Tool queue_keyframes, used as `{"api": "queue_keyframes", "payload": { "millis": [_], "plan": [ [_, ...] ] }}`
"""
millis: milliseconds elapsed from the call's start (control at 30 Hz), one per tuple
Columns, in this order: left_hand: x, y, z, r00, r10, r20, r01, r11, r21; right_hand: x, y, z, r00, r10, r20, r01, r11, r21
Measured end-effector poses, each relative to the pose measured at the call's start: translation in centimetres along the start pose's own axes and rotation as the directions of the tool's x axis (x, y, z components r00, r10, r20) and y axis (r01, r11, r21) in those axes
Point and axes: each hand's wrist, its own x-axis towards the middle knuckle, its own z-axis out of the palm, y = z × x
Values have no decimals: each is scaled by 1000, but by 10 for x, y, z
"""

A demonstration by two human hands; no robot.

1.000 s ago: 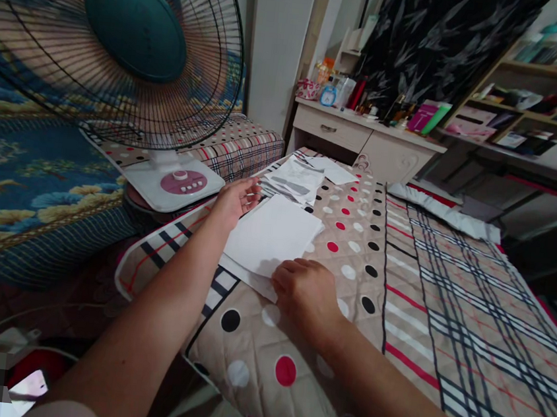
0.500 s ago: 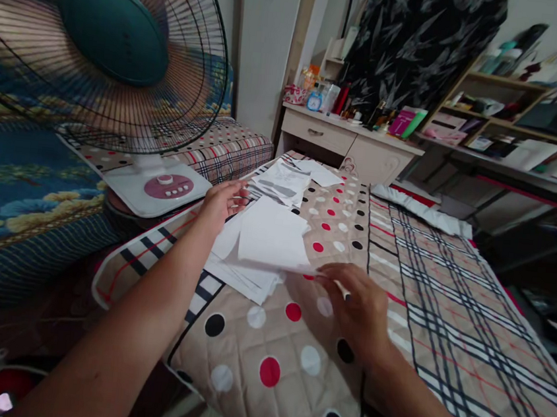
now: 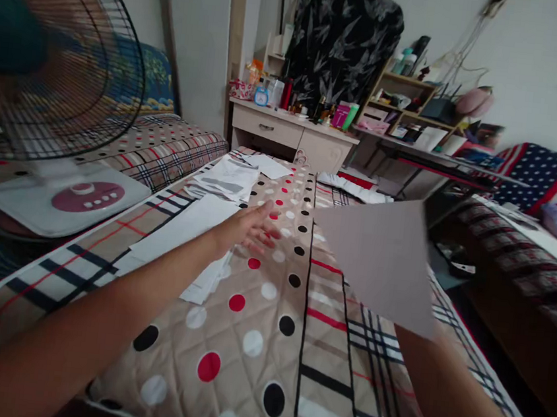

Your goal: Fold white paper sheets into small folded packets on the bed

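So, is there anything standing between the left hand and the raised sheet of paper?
Nothing visible does. Between the left hand and the raised sheet I see only open air, with the patterned bedcover below.

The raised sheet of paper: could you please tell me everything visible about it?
The sheet is plain, greyish paper, straight-edged, with no print visible on this side. It hangs tilted above the bed cover, its right edge blurred. The right hand, mostly hidden behind its lower right corner, appears to hold it.
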Motion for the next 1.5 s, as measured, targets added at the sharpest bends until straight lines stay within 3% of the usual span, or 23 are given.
{"api": "queue_keyframes", "payload": {
  "millis": [67,133,300,367,467,533,600,667,767,833,933,1000,1200,1333,1500],
  "plan": [
    [8,-9,12,994,-106,22,105,994,35,-2,9,4,992,67,109,-65,998,-21],
    [15,-20,18,991,-134,-3,134,989,55,-4,16,10,968,132,214,-128,991,-33],
    [24,-46,20,999,-51,17,48,989,139,-7,25,16,966,141,218,-143,990,-6],
    [25,-53,19,1000,-5,-22,9,987,162,-9,25,13,984,89,154,-89,996,-10],
    [24,-59,18,993,40,-110,-29,994,104,-19,21,4,990,-85,110,102,982,-161],
    [24,-61,17,987,47,-153,-39,998,54,-31,17,-1,951,-205,234,262,932,-250],
    [25,-62,17,979,49,-198,-50,999,-1,-43,12,-2,898,-255,359,344,915,-210],
    [26,-62,17,966,53,-252,-71,995,-63,-53,10,2,908,-199,368,260,958,-124],
    [28,-61,19,947,58,-316,-107,984,-141,-60,10,13,961,64,267,-106,984,143],
    [28,-61,20,941,61,-333,-125,977,-174,-60,10,19,946,236,223,-302,893,333],
    [28,-61,22,936,65,-346,-140,971,-194,-58,7,23,895,361,263,-446,740,503],
    [28,-62,22,932,71,-355,-147,970,-192,-59,4,23,873,382,305,-488,696,526],
    [24,-60,24,951,48,-304,-103,981,-166,-57,5,22,898,352,263,-434,803,408],
    [23,-58,23,955,95,-281,-120,990,-75,-53,13,17,887,392,244,-457,820,345],
    [25,-59,19,968,111,-223,-103,993,49,-51,10,14,862,404,306,-491,814,310]
  ]
}}
